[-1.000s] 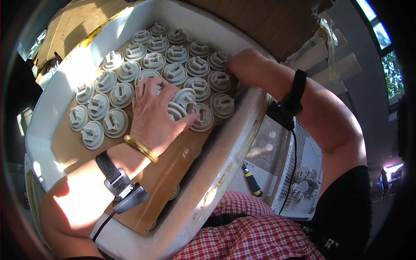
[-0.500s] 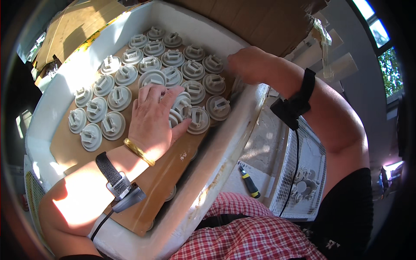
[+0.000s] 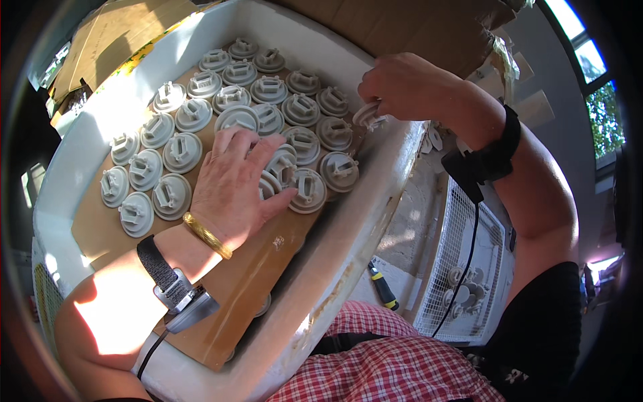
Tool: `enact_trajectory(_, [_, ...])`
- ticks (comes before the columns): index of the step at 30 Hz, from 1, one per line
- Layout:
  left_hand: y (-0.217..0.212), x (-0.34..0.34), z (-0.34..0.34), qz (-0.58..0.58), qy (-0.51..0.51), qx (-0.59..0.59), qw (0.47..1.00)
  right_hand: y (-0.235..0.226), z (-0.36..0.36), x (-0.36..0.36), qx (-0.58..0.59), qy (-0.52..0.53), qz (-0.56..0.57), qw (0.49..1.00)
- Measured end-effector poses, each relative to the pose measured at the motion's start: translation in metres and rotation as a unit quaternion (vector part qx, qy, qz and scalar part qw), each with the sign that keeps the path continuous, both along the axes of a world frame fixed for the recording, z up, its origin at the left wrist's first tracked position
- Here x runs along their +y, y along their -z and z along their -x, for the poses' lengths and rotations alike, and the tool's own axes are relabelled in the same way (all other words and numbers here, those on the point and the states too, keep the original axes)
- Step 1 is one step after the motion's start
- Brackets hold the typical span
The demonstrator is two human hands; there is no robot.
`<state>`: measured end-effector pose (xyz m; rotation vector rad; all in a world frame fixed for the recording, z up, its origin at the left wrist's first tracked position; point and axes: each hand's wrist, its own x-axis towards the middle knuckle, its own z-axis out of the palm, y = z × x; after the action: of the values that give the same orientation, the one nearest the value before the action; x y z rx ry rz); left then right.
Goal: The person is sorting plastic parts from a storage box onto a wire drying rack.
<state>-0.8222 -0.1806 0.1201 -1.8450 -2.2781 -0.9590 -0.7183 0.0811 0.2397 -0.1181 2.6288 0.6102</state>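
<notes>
My left hand (image 3: 231, 177) curves over a small cluster of white round plastic parts (image 3: 238, 119), its thumb and fingers around them; some are hidden beneath the palm. Other such parts, each a disc with a raised clip-like block, stand in rows on a brown cardboard sheet (image 3: 251, 268) inside a white foam box (image 3: 335, 268). Above the box's right wall, my right hand (image 3: 408, 87) is closed on one white round plastic part (image 3: 367, 115), which is tilted and partly covered by the fingers.
A black-and-yellow screwdriver (image 3: 383, 287) lies right of the box. Beside it a white mesh basket (image 3: 462, 261) holds several round parts. Cardboard flaps (image 3: 120, 40) stand behind the box at the left. More round parts show below the cardboard sheet's edge.
My right hand has risen slightly and shifted right, and a white part now shows in its fingers. My left hand stays over the cluster. The view has shifted a little.
</notes>
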Motion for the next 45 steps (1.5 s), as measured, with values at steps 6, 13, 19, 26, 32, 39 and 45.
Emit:
enact_trajectory(6, [-0.005,0.006,-0.013,-0.001,0.043,0.059,0.997,-0.033,-0.071,0.001,0.281,0.266,0.333,0.860])
enact_trajectory(13, [0.004,0.016,-0.017,-0.035,0.066,0.066,0.995,0.061,-0.318,-0.009,0.488,0.553,0.561,0.375])
enact_trajectory(19, [0.011,0.020,-0.001,0.001,0.066,0.059,0.996,0.183,-0.537,-0.039,0.583,0.699,0.384,0.157])
enact_trajectory(26, [0.001,0.014,0.027,0.064,-0.018,-0.308,0.949,0.248,-0.645,-0.032,0.618,0.732,0.208,0.197])
enact_trajectory(32, [-0.095,-0.026,0.014,-0.012,-0.151,-0.649,0.745,0.263,-0.663,0.003,0.598,0.760,0.160,0.197])
enact_trajectory(39, [-0.106,-0.060,0.002,0.016,0.078,-0.619,0.782,0.273,-0.672,0.007,0.580,0.737,-0.035,0.345])
enact_trajectory(45, [-0.096,0.028,-0.255,0.287,0.175,-0.714,0.614,0.248,-0.663,-0.056,0.703,0.636,0.123,0.294])
